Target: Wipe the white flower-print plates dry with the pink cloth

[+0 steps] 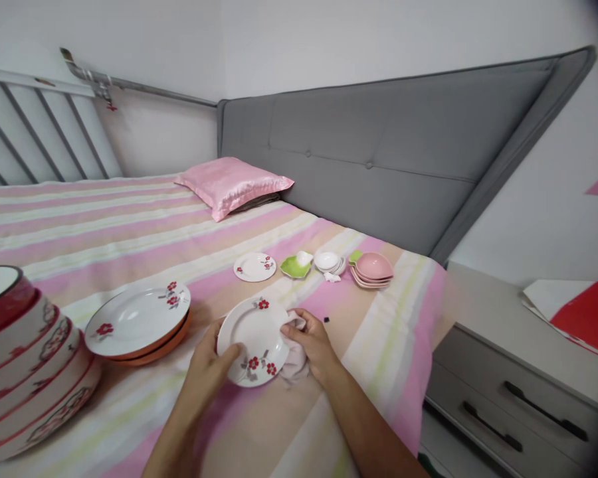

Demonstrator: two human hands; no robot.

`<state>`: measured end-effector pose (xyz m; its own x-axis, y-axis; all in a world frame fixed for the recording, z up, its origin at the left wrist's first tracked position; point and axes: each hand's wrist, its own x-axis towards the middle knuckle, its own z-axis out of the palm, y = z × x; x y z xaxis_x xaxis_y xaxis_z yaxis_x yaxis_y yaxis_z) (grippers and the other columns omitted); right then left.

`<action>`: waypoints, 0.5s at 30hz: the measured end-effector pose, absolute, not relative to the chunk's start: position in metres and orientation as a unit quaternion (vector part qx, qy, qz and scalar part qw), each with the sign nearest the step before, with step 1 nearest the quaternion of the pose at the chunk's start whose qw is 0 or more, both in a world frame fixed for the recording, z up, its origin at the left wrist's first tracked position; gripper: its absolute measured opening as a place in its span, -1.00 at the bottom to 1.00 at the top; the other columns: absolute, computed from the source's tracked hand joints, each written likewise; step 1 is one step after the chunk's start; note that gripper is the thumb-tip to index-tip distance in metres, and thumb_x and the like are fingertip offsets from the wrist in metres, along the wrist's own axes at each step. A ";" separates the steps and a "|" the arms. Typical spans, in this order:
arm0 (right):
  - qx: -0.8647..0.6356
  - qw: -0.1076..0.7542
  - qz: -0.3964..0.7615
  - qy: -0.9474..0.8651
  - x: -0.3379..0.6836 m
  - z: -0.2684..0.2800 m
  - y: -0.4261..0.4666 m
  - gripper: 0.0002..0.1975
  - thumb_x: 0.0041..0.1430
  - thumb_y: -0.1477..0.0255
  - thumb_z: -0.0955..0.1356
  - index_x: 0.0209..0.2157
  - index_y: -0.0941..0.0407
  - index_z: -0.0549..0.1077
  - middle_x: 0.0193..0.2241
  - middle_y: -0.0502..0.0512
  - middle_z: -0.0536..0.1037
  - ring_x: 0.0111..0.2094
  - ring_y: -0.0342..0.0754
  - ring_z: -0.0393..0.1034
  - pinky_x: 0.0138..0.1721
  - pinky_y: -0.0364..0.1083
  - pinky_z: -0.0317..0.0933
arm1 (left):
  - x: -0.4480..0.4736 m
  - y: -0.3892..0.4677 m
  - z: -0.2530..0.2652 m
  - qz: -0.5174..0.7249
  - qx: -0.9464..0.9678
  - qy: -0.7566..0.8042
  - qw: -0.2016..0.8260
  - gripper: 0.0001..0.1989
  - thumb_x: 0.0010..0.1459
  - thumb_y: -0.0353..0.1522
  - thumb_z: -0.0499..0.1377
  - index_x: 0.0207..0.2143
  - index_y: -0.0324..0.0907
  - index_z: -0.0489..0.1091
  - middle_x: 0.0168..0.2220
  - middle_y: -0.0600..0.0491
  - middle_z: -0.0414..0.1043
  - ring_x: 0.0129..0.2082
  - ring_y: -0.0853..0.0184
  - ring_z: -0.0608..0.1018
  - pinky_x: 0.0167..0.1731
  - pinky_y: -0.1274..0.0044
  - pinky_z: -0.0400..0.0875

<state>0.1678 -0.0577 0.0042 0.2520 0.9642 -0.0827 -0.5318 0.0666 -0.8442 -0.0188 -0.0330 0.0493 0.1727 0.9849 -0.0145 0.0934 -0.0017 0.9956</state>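
Left hand [206, 357] has fingers clamped on the plate [252, 335], right hand [317, 346] pinches the cloth [295, 362] at its right rim, so imo grip firm, rub light.

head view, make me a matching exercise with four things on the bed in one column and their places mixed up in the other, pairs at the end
Things
1. cloth
2. pink satin pillow
3. stack of pink dishes
4. stack of patterned bowls

Places
A. at the left edge of the picture
B. next to the grey headboard
C. in the right hand, at the edge of the white floral plate
D. just right of the small white dishes

Pairs: 1-C, 2-B, 3-D, 4-A
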 end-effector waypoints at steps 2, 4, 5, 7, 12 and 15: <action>-0.402 0.691 0.549 -0.243 0.169 0.004 -0.056 -0.58 -0.33 0.44 0.54 -0.33 0.14 0.43 -0.50 -0.05 0.53 -0.48 -0.15 0.38 -0.37 -0.17 0.23 | -0.013 -0.036 0.050 0.441 0.526 0.481 0.545 -0.43 -0.23 -0.30 0.32 -0.09 -0.26 0.32 -0.20 -0.08 0.51 -0.29 0.17 0.54 -0.39 0.46 0.44; -0.406 0.698 0.544 -0.228 0.170 0.002 -0.055 -0.56 -0.32 0.42 0.54 -0.31 0.13 0.43 -0.48 -0.05 0.54 -0.46 -0.14 0.39 -0.34 -0.16 0.24 | -0.006 -0.039 0.051 0.444 0.492 0.467 0.585 -0.40 -0.25 -0.28 0.35 -0.11 -0.28 0.32 -0.23 -0.08 0.52 -0.32 0.19 0.55 -0.38 0.46 0.45; -0.408 0.700 0.541 -0.224 0.171 0.001 -0.054 -0.56 -0.32 0.41 0.54 -0.30 0.13 0.42 -0.47 -0.05 0.54 -0.45 -0.14 0.39 -0.33 -0.15 0.24 | -0.003 -0.041 0.050 0.446 0.479 0.461 0.599 -0.40 -0.27 -0.28 0.37 -0.12 -0.29 0.34 -0.24 -0.09 0.53 -0.34 0.20 0.56 -0.37 0.45 0.45; -0.412 0.704 0.536 -0.217 0.171 -0.001 -0.053 -0.55 -0.31 0.40 0.54 -0.29 0.12 0.42 -0.46 -0.05 0.54 -0.43 -0.13 0.40 -0.31 -0.14 0.25 | 0.002 -0.043 0.047 0.455 0.472 0.449 0.608 -0.39 -0.26 -0.27 0.38 -0.11 -0.30 0.35 -0.19 -0.12 0.52 -0.31 0.21 0.56 -0.33 0.44 0.45; -0.418 0.704 0.533 -0.214 0.171 -0.005 -0.052 -0.54 -0.31 0.40 0.54 -0.29 0.12 0.41 -0.48 -0.06 0.53 -0.46 -0.14 0.38 -0.34 -0.14 0.24 | 0.009 -0.042 0.034 0.472 0.509 0.474 0.541 -0.35 -0.21 -0.22 0.34 -0.04 -0.28 0.32 -0.13 -0.13 0.50 -0.20 0.11 0.53 -0.28 0.38 0.45; -0.420 0.705 0.529 -0.218 0.171 -0.005 -0.052 -0.56 -0.31 0.40 0.54 -0.30 0.12 0.41 -0.49 -0.06 0.52 -0.46 -0.14 0.38 -0.34 -0.14 0.24 | 0.009 -0.041 0.031 0.466 0.542 0.484 0.505 -0.39 -0.12 -0.20 0.27 -0.01 -0.26 0.30 -0.17 -0.09 0.50 -0.21 0.12 0.53 -0.28 0.39 0.44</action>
